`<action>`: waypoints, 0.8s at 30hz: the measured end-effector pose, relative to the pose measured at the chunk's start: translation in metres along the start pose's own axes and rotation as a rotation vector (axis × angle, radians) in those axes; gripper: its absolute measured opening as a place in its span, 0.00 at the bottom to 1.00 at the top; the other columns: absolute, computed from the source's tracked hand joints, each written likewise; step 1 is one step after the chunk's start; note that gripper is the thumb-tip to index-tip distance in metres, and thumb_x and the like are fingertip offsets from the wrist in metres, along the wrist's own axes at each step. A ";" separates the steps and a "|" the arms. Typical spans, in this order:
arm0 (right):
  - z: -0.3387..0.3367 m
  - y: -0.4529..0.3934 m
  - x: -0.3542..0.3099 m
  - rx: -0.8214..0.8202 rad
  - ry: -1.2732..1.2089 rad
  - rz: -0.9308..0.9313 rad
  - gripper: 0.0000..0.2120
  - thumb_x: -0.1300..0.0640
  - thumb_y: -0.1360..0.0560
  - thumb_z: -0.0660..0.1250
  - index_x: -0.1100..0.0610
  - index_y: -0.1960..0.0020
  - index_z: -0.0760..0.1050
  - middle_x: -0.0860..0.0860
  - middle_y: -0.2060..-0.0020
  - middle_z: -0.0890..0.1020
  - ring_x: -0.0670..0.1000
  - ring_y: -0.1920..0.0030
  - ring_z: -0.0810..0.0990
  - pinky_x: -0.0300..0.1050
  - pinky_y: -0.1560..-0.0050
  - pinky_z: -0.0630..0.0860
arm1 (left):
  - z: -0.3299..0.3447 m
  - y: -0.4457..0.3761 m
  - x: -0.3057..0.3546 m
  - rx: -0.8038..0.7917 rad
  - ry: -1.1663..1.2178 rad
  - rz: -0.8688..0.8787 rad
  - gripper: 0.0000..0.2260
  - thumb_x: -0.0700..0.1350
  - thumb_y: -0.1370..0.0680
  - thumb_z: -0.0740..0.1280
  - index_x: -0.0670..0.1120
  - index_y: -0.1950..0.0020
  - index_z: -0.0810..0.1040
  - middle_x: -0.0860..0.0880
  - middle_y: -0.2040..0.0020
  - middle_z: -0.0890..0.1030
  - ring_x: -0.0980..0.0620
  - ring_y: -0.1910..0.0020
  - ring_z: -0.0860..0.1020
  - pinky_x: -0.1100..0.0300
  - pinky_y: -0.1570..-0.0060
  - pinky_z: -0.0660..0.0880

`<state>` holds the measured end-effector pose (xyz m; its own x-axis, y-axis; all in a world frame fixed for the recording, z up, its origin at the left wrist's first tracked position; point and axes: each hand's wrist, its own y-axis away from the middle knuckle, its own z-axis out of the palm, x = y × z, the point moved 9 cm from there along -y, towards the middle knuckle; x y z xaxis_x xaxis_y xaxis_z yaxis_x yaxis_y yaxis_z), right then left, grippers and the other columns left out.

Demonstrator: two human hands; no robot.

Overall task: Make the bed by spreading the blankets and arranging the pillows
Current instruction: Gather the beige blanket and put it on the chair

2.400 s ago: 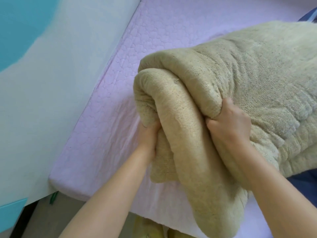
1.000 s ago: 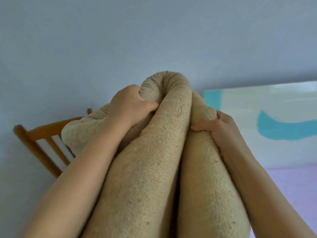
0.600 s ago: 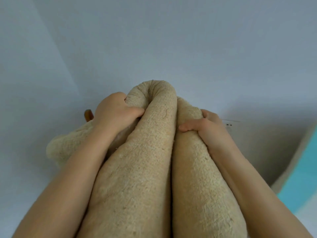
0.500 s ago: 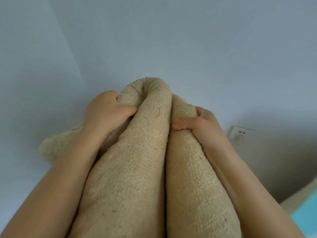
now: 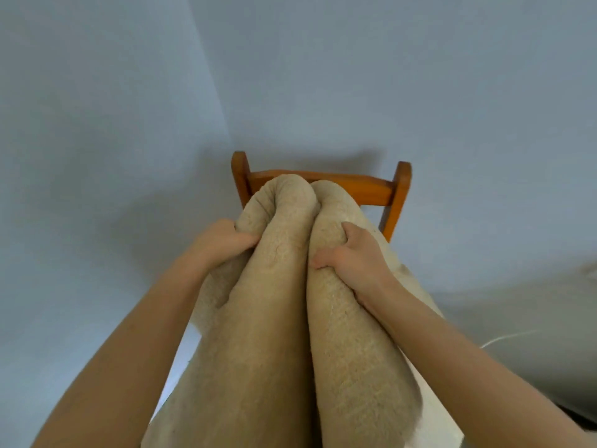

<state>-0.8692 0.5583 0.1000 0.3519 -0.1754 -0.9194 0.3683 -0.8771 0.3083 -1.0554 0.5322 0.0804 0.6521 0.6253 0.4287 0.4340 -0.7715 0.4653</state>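
Beige, fleecy folded blanket point(image 5: 277, 318) is held up in front of an orange wooden chair back point(image 5: 371, 187) against a pale blue wall point(image 5: 420, 76). Its left fold is clenched by the left hand point(image 5: 223, 242), its right fold by the right hand point(image 5: 353, 257).

One head-worn view looks forward, close over the outstretched arms, toward a wooden chair point(image 5: 371, 187) against the wall point(image 5: 452, 92).
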 end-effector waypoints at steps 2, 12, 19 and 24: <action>0.027 -0.018 0.000 -0.026 0.026 0.014 0.22 0.61 0.32 0.71 0.58 0.39 0.71 0.49 0.52 0.75 0.52 0.45 0.75 0.44 0.51 0.73 | -0.001 -0.025 -0.026 -0.047 0.013 -0.034 0.09 0.48 0.23 0.62 0.42 0.51 0.69 0.45 0.52 0.72 0.49 0.55 0.71 0.57 0.56 0.67; 0.137 -0.057 -0.015 -0.192 0.060 -0.016 0.18 0.62 0.33 0.71 0.60 0.44 0.74 0.50 0.54 0.77 0.52 0.50 0.77 0.50 0.47 0.76 | -0.021 -0.074 -0.132 -0.259 0.038 -0.163 0.19 0.54 0.24 0.65 0.42 0.40 0.74 0.43 0.47 0.75 0.45 0.49 0.73 0.53 0.46 0.69; 0.247 -0.088 0.093 -0.631 0.138 0.250 0.06 0.62 0.24 0.64 0.57 0.58 0.69 0.51 0.64 0.74 0.46 0.64 0.76 0.35 0.64 0.72 | -0.020 -0.121 -0.192 -0.195 0.028 -0.297 0.10 0.42 0.21 0.59 0.40 0.59 0.76 0.38 0.50 0.78 0.47 0.60 0.79 0.62 0.63 0.70; 0.210 -0.106 0.174 -0.550 0.291 0.447 0.13 0.68 0.21 0.56 0.66 0.38 0.72 0.63 0.37 0.75 0.58 0.37 0.75 0.44 0.47 0.75 | 0.000 -0.149 -0.156 -0.156 -0.103 -0.068 0.12 0.46 0.22 0.62 0.39 0.56 0.79 0.39 0.57 0.78 0.45 0.52 0.77 0.57 0.63 0.70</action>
<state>-1.0279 0.5272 -0.1440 0.7524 -0.2695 -0.6011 0.4862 -0.3885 0.7827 -1.2217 0.5493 -0.0559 0.6885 0.6536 0.3144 0.3828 -0.6956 0.6079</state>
